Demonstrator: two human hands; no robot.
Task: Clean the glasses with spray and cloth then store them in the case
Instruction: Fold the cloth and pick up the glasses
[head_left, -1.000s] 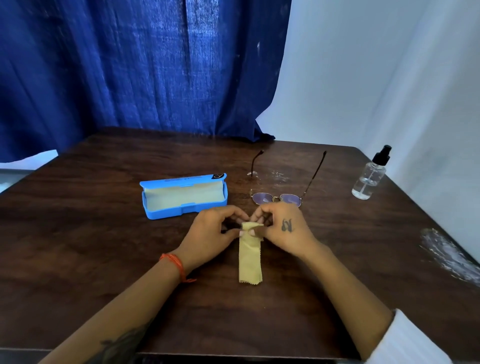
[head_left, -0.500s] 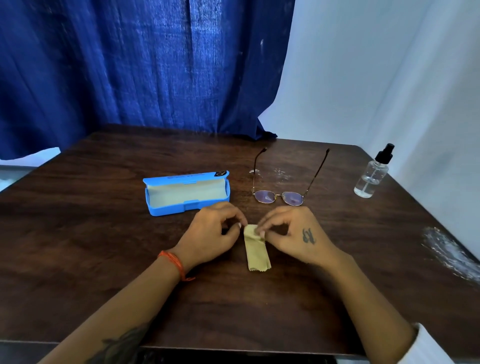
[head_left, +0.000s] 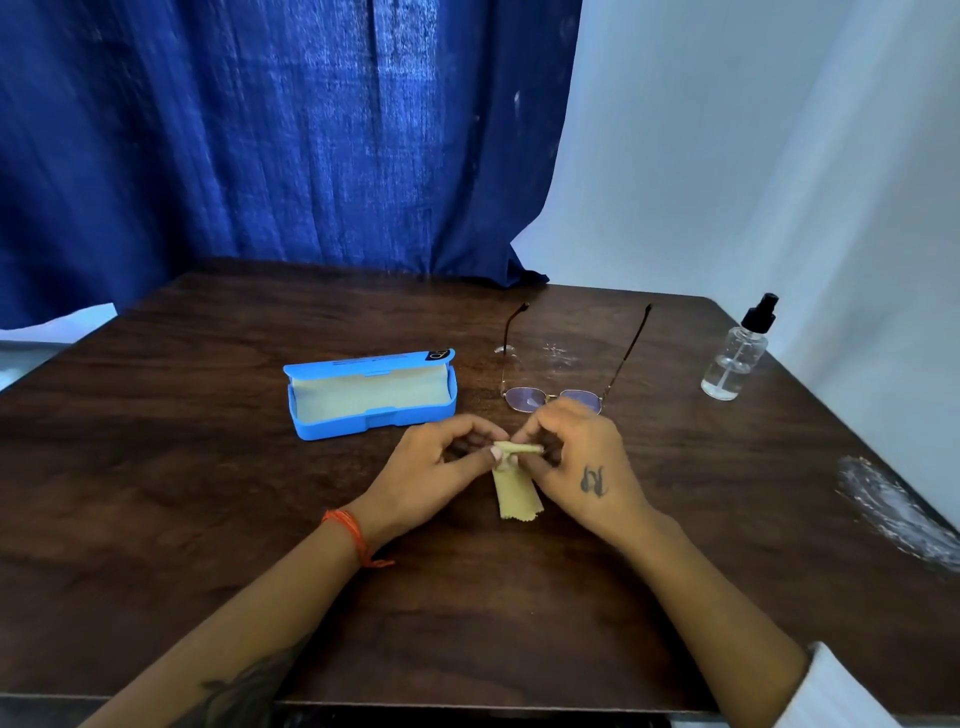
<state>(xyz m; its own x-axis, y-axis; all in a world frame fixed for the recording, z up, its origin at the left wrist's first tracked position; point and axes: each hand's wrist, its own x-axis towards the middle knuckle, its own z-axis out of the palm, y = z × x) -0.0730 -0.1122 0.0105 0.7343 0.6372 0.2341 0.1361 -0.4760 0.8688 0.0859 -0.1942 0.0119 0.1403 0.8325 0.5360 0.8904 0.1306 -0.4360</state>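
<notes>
A narrow yellow cloth (head_left: 517, 496) lies on the brown table (head_left: 208, 519), its far end rolled over. My left hand (head_left: 434, 480) and my right hand (head_left: 576, 462) both pinch that rolled end between thumb and fingers. Just beyond my right hand lie the gold-rimmed glasses (head_left: 550, 397), lenses toward me and temples spread open. Left of them the blue case (head_left: 371, 392) stands open, showing its pale lining. The clear spray bottle (head_left: 735, 353) with a black nozzle stands upright at the far right.
A blue curtain (head_left: 260, 130) and a white sheet (head_left: 753, 156) hang behind the table. A whitish smear (head_left: 893, 514) marks the table's right edge, and small wet spots (head_left: 558, 356) sit between the temples.
The cloth has been folded shorter from its far end toward me. Both hands stayed on the fold and have lifted the rolled end slightly.
</notes>
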